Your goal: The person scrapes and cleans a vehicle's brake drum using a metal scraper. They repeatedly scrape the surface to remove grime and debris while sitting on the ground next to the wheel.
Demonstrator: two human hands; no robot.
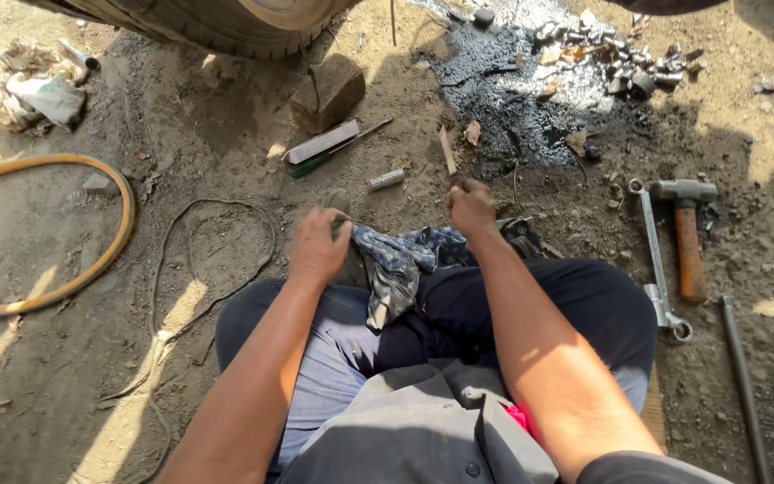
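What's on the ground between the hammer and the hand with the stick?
In the head view, a long silver wrench lies on the dirt between the hammer and the right hand, close beside the hammer.

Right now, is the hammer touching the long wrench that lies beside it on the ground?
Apart. The head view shows a strip of bare dirt between the hammer and the long wrench along their length.
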